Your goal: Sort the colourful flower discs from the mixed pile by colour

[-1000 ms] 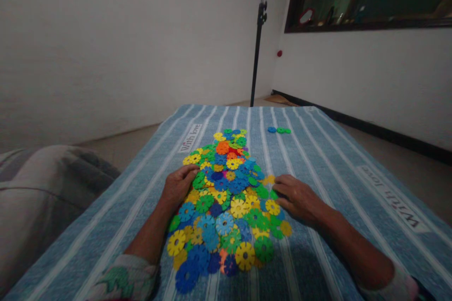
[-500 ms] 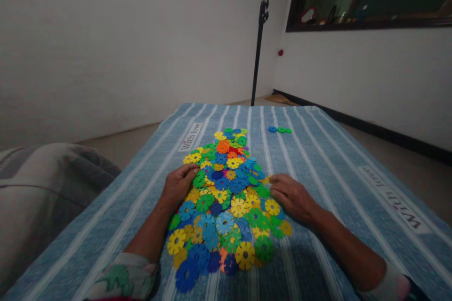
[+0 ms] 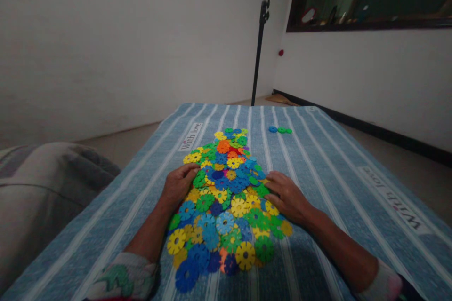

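A long heap of plastic snowflake discs (image 3: 225, 222) in yellow, green, blue and orange lies in front of me, several layers deep. My left hand (image 3: 179, 184) rests at the heap's left edge, its thumb and forefinger stretched toward the discs with nothing visible between them. Its other fingers are mostly hidden. On the opposite side, my right hand (image 3: 287, 196) lies palm down with fingers apart, the fingertips touching green and yellow discs at the right edge. No disc shows lifted in either hand.
A blue striped cloth (image 3: 328, 188) covers the table. Farther back to the right sit a blue disc (image 3: 273, 129) and two green discs (image 3: 284, 130) in a row. A black stand (image 3: 259, 51) rises behind the table. At left is a grey fabric-covered form (image 3: 45, 197).
My right hand has shifted slightly left, onto the heap's edge, and its thumb has spread away from the fingers. My left hand and the heap look nearly unchanged.
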Motion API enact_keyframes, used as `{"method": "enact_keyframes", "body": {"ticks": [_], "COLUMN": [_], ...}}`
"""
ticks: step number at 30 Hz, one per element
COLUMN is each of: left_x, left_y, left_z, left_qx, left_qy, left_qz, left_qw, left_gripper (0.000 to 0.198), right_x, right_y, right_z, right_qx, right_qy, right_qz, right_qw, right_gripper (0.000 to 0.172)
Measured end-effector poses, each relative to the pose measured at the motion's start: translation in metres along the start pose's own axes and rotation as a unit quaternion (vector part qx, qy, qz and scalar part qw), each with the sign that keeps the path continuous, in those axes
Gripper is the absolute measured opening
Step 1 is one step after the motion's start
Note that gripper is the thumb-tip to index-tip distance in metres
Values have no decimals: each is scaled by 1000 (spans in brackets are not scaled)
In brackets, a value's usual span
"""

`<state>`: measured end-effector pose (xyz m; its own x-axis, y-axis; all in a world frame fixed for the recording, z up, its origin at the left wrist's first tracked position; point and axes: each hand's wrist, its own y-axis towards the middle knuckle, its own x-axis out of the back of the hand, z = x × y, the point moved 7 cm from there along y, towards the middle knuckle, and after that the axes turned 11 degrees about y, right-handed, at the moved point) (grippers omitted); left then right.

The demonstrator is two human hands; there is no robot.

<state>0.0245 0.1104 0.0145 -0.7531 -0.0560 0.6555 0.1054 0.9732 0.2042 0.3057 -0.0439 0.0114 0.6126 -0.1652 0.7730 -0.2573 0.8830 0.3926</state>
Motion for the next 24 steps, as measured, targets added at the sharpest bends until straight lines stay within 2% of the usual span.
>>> {"method": "enact_keyframes", "body": {"ticks": [5, 10, 20, 24], "left_x": [0, 1, 0, -1], "left_y": [0, -1, -1, -1], "left_z": [0, -3, -3, 0], "left_qx": [-7, -5, -3, -1], "left_qy": [3, 10, 7, 1], "left_qz": [-1, 2, 9, 9], "left_qw": [1000, 1000, 1000, 1000], "left_gripper": [35, 35, 36, 37], "right_x": [1, 6, 18, 22], "right_y": [-4, -6, -3, -2], "right_z": [-6, -12, -2, -3], "right_qx": [-2, -27, -56, -106], "right_qy": [41, 112, 204, 186], "right_qz": [-42, -76, -69, -66], "right_qw": [998, 990, 975, 974], "right_gripper": [15, 12, 8, 12]}}
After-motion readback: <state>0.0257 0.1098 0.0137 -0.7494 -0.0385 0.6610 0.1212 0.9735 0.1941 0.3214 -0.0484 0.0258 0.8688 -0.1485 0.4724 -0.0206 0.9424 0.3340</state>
